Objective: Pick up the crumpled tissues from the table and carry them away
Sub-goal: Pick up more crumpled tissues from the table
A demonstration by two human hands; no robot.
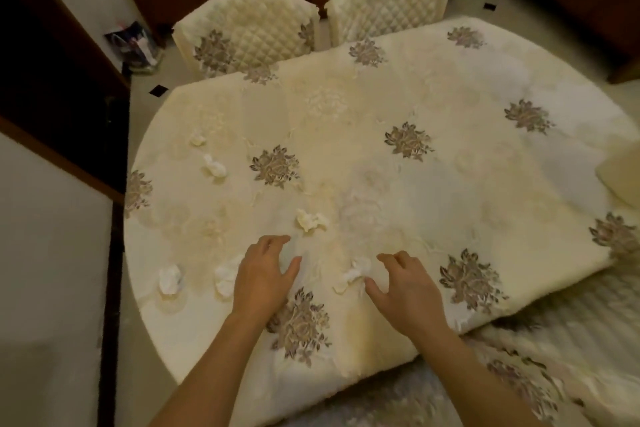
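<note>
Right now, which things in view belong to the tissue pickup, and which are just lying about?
Job:
far tissue
next tissue
middle tissue
edge tissue
left-hand tissue
right-hand tissue
left hand and right hand, both open, holding nothing

Lying about:
tablecloth
left chair
right chair

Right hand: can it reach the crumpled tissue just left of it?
Probably yes: the right hand is open and the tissue lies just off its thumb and forefinger, nothing between them.

Both forearms (pixel 207 367) are bare — so are the left hand (pixel 261 274) and right hand (pixel 407 284).
</note>
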